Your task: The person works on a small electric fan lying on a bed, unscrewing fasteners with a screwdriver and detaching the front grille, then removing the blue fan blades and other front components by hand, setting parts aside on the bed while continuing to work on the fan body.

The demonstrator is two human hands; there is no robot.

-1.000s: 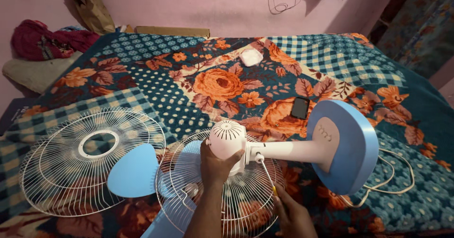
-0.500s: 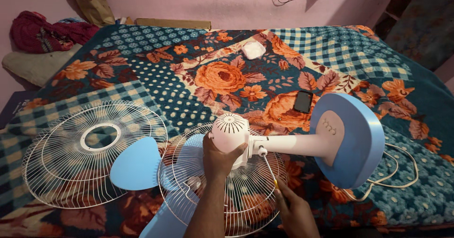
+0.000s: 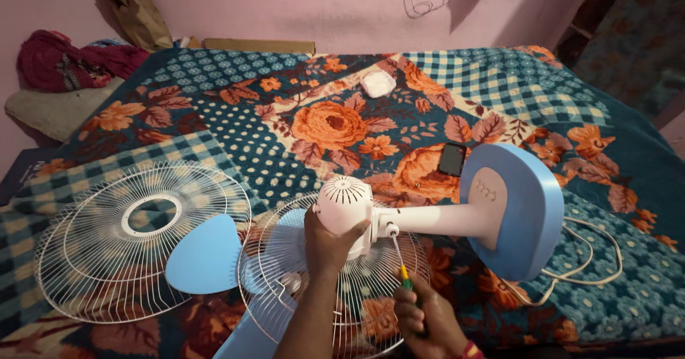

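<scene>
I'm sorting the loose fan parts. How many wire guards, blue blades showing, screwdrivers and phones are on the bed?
Wire guards: 2
Blue blades: 2
Screwdriver: 1, in the right hand
Phone: 1
Total: 6

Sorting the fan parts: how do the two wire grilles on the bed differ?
The left grille lies apart from the fan, with an open ring at its centre and a blue blade over its right edge. The right grille sits under the white motor housing, which the left hand grips, and is partly hidden. Both are round, white wire, lying flat on the floral blanket.
</scene>
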